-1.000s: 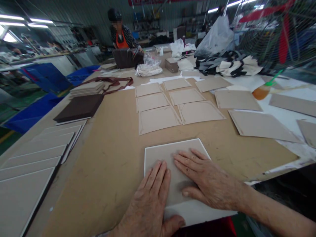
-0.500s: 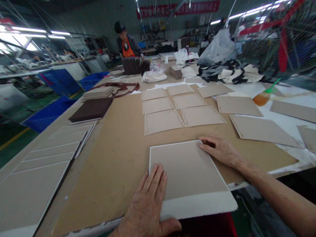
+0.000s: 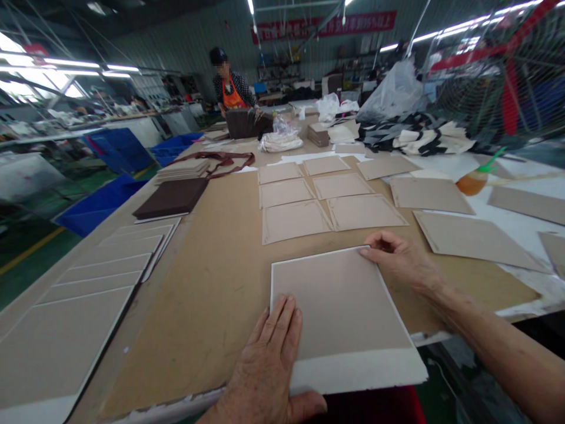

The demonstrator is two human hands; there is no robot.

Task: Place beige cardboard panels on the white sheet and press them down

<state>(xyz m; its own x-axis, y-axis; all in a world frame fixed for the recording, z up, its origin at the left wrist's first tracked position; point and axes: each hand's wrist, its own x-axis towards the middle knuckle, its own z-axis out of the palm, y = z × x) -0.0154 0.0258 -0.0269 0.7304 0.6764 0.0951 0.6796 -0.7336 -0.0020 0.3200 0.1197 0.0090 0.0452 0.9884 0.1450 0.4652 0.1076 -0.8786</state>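
Observation:
A beige panel with white edges [image 3: 339, 306] lies in front of me at the table's near edge, its wide white strip overhanging toward me. My left hand [image 3: 273, 353] rests on the panel's left side, fingers stretched out, thumb by the near edge. At the far right corner my right hand [image 3: 399, 259] pinches the panel between thumb and fingertips. Beyond it, several smaller beige pieces [image 3: 296, 219] lie in rows on the brown board [image 3: 212, 282]. What the panel is made of I cannot tell.
Overlapping white-edged panels [image 3: 57, 341] lie at the left, with a dark brown stack [image 3: 170, 197] behind. More beige pieces [image 3: 479, 238] and an orange container with a green top [image 3: 472, 182] are at the right. A co-worker [image 3: 233, 88] stands at the far end; blue bins [image 3: 99, 203] stand left.
My right fingers have closed on the panel's far right corner, which is slightly lifted. My left hand stays flat on it. The whole view has shifted slightly.

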